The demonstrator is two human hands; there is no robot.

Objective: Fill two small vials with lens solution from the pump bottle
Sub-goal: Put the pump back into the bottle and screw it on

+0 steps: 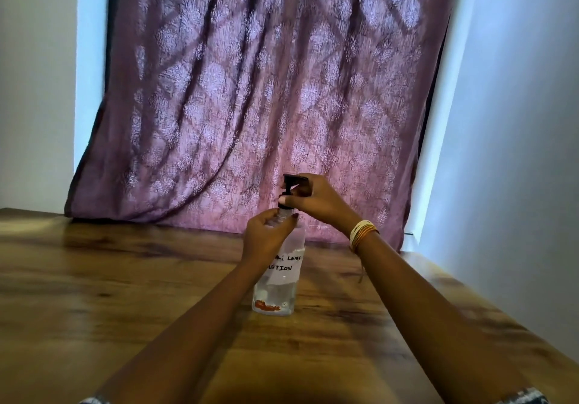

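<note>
Glossy wood-grain table [94,278], patterned mauve curtain [250,90] behind. Left hand [266,237] clasped round neck of clear plastic pump bottle [280,290], upright mid-table, handwritten label "LENS ...UTION". Right hand [316,198] pinching black pump head [293,181]; thread bands [363,232] on wrist.

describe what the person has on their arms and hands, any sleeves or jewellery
Both forearms are bare. The right wrist carries a stack of thin bangles or threads in cream, yellow and orange. A dark-painted nail shows on the left hand. Patterned dark-and-white sleeve edges peek in at the bottom corners. No rings can be made out.
</note>
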